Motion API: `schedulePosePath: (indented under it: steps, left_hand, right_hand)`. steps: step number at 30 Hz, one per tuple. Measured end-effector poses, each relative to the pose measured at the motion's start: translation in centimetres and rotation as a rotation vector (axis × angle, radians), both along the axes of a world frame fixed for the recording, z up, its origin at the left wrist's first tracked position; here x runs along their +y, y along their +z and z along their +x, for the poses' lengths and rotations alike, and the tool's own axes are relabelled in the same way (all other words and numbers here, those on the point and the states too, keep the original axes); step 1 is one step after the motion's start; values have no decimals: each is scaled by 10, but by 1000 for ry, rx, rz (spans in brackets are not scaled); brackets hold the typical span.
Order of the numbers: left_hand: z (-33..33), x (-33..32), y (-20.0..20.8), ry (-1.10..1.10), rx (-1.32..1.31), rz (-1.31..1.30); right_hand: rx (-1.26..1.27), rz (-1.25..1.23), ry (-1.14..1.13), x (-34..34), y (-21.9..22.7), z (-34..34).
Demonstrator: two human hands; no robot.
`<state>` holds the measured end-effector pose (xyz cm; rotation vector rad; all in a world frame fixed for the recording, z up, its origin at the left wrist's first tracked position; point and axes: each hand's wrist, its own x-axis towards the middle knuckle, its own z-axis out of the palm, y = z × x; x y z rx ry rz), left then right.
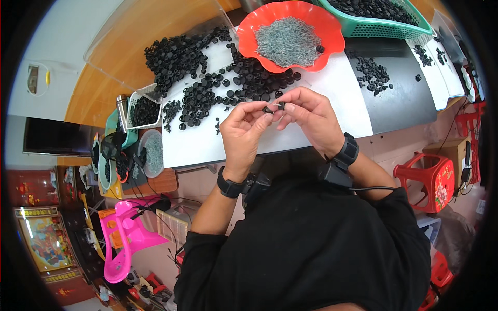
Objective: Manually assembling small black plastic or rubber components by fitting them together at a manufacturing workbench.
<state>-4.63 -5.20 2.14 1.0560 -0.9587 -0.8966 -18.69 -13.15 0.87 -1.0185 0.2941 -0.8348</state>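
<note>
Over the near edge of the white work surface, my two hands meet at the fingertips. Between the thumb and fingers of my left hand is a small black plastic part. My right hand pinches another small black piece, and a thin light-coloured pin shows beside it. The fingers partly cover both pieces, so their full shape is hidden. Just beyond my hands lie loose round black knobs in heaps. A red scalloped bowl filled with silvery screws stands behind them.
A green basket of black parts sits at the far right, near a black mat with small black pieces. At left are a white basket and a tub of screws. A pink chair and red stool flank me.
</note>
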Motion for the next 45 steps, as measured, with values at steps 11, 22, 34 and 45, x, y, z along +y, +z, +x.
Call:
schedulePosePath:
  steps: [11, 22, 34, 45]
  left_hand:
    - [23, 10, -28, -156, 447, 18]
    - [26, 7, -28, -213, 461, 49]
    - [25, 9, -30, -198, 429, 42]
    - [21, 11, -30, -164, 390, 36]
  right_hand:
    - [124, -73, 40, 2, 4, 1]
    - [214, -200, -1, 0, 2, 6]
    - [195, -273, -44, 5, -1, 9]
    - [204, -401, -64, 6, -4, 11]
